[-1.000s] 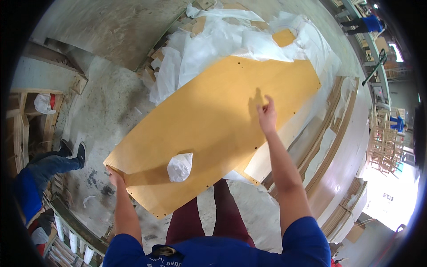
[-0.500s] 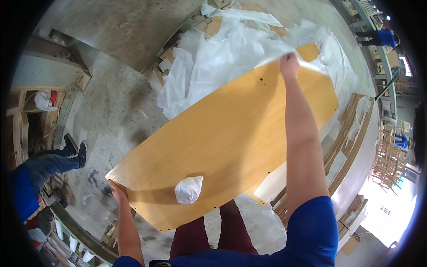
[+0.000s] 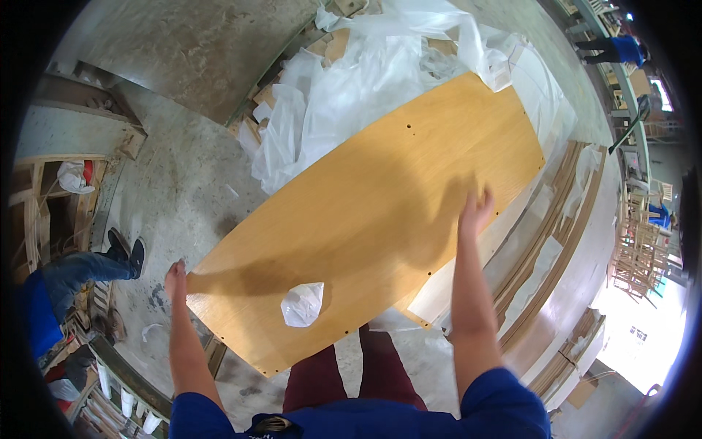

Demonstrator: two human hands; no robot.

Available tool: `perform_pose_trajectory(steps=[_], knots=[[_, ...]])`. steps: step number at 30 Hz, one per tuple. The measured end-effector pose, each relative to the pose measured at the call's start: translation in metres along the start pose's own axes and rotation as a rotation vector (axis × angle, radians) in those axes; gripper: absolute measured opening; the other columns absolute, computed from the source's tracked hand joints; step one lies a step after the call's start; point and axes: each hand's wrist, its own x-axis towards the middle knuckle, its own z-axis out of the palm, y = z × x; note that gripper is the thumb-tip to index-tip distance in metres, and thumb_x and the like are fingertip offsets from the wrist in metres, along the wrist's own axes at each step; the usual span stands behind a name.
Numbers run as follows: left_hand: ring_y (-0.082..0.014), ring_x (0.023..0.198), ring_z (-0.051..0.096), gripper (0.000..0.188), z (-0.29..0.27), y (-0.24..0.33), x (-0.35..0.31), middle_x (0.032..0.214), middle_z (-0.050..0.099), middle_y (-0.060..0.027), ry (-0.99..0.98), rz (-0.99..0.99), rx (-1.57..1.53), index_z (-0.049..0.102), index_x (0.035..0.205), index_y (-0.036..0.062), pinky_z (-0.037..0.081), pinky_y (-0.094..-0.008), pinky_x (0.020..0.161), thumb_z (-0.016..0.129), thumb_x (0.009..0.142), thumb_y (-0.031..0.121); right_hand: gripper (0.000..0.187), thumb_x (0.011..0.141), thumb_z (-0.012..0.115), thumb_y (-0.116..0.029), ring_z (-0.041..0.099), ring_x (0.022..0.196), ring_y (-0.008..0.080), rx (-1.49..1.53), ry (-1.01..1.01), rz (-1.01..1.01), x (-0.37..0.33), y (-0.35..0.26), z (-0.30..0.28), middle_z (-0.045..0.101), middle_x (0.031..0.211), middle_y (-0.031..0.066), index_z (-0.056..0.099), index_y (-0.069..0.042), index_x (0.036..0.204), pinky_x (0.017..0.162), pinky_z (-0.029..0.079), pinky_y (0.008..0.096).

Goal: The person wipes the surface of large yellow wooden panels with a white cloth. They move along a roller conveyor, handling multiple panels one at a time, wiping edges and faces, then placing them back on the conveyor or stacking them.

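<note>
We hold a long, yellow-brown wooden panel [image 3: 365, 219] in front of us, its length running from lower left to upper right. Our left hand [image 3: 175, 279] is at the panel's near left corner, fingers closed on the edge there. Our right hand [image 3: 475, 214] lies on the panel's top face close to its right edge, fingers spread and flat, released rather than clenched; it casts a soft shadow on the wood just left of itself.

Between our two hands, nearer the left one, a crumpled white rag [image 3: 302, 304] sits on the panel. Small drilled holes dot the wood beyond the right fingers and along the near edge.

Past the far end of the panel, well beyond both hands, loose clear plastic sheeting [image 3: 351, 88] is heaped over wood scraps. Under the panel lies a grey concrete floor [image 3: 183, 183]. To the right of the right fingers, pale curved wood pieces [image 3: 556, 241] are stacked along the floor.

Left of our left hand, apart from it, another person's legs in jeans [image 3: 69, 271] and dark shoes stand on the floor. Far off at the upper right, a person in blue [image 3: 621, 47] stands among wooden frames.
</note>
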Motion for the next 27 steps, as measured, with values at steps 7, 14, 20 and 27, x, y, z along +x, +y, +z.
perform_pose_trajectory(steps=[7,14,20,27], knots=[[-0.0384,0.084,0.061,0.062,0.068,0.15,-0.014,0.093,0.064,-0.0188,-0.131,0.394,0.201,0.065,0.102,0.0098,0.047,-0.0457,0.076,0.023,0.092,0.054,0.039,0.087,0.057,-0.032,0.057,0.082,0.0169,0.39,-0.167,0.838,-0.169,0.079,-0.082,0.054,0.102,0.0096,0.051,-0.003,0.111,0.071,0.05,0.031],[-0.0402,0.086,0.06,0.067,0.078,0.167,-0.009,0.092,0.064,-0.0202,0.042,0.248,0.255,0.067,0.098,0.0082,0.047,-0.0487,0.075,0.021,0.091,0.056,0.039,0.086,0.055,-0.044,0.053,0.069,0.0129,0.594,-0.185,1.027,-0.152,0.064,-0.069,0.056,0.077,0.0022,0.055,-0.006,0.097,0.061,0.044,0.0263],[-0.0415,0.087,0.06,0.064,0.079,0.177,-0.01,0.092,0.063,-0.0237,0.072,0.298,0.232,0.066,0.098,0.0039,0.047,-0.0496,0.075,0.024,0.092,0.051,0.038,0.085,0.056,-0.048,0.051,0.062,0.012,0.854,-0.144,1.108,-0.144,0.065,-0.067,0.055,0.072,-0.0013,0.057,-0.01,0.093,0.057,0.04,0.0231],[-0.0419,0.087,0.059,0.061,0.039,0.18,-0.029,0.094,0.062,-0.0233,0.162,0.375,0.261,0.065,0.095,-0.0021,0.045,-0.0486,0.076,0.027,0.093,0.046,0.04,0.086,0.057,-0.044,0.052,0.065,0.0112,0.989,-0.057,1.072,-0.159,0.067,-0.075,0.057,0.079,0.0009,0.056,-0.007,0.102,0.055,0.041,0.0269]])
